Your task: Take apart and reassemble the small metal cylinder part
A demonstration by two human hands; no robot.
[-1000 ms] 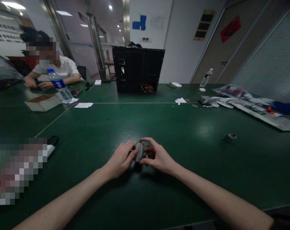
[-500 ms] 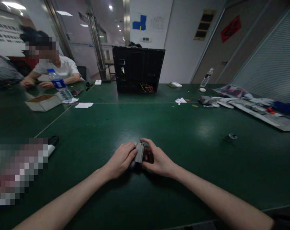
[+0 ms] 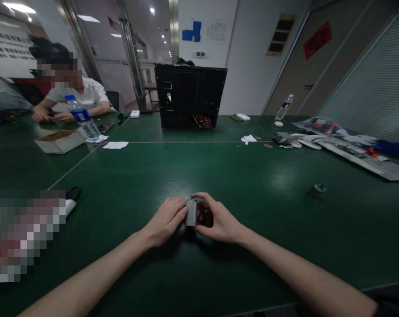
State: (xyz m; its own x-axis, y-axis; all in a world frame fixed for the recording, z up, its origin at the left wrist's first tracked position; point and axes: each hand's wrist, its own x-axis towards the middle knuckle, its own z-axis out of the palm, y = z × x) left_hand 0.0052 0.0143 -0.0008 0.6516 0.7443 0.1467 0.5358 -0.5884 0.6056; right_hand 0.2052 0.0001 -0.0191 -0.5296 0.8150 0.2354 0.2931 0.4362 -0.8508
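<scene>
A small grey metal cylinder (image 3: 192, 212) is held between both my hands just above the green table (image 3: 199, 171), near its front middle. My left hand (image 3: 166, 219) is closed, its fingers pressed against the cylinder's left side. My right hand (image 3: 217, 219) is closed round the right side, thumb and forefinger pinching the top and bottom of the part. A dark piece behind the cylinder is mostly hidden by my right fingers.
A black computer case (image 3: 190, 97) stands at the back middle. A small round metal part (image 3: 316, 189) lies to the right. Papers and tools (image 3: 344, 143) clutter the far right. A cardboard box (image 3: 60, 140) and water bottle (image 3: 82, 118) sit left, near a seated person (image 3: 72, 99).
Both hands have sunk slightly towards the table and turned the cylinder a little; the grip is the same.
</scene>
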